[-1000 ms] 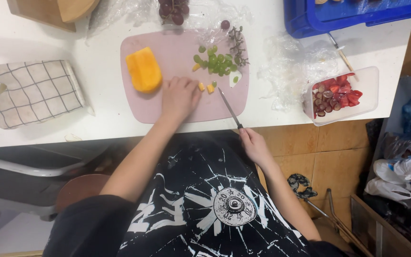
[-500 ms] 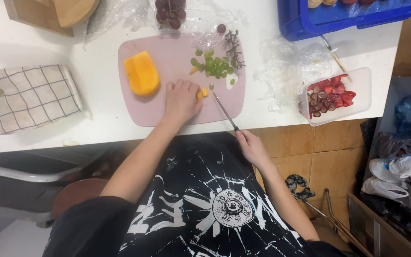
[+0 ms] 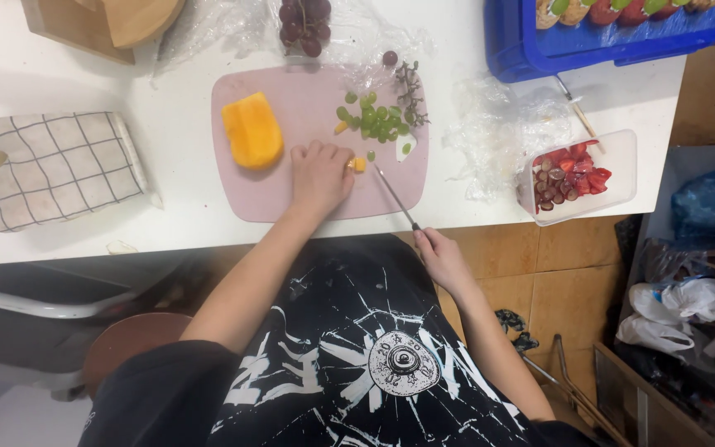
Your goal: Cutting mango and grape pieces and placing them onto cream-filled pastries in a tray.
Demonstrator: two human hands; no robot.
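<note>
both hands work at a pink cutting board (image 3: 291, 203) on the white worktop (image 3: 175, 124). left hand (image 3: 320, 175) curls over a small orange fruit piece (image 3: 359, 164), fingertips pinning it. right hand (image 3: 440, 258) is closed around a knife (image 3: 395, 197) handle; its long axis runs from 5 o'clock up to 11 o'clock, tip just beside the piece. a larger orange chunk (image 3: 251, 130) lies at the left hand's 10 o'clock, cut green grapes (image 3: 378, 120) at 1 o'clock

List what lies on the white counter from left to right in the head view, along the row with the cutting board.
Checked oven mitt → orange fruit half on the pink cutting board → left hand → knife held by the right hand → crumpled clear wrap → clear tub of cut red fruit.
</note>
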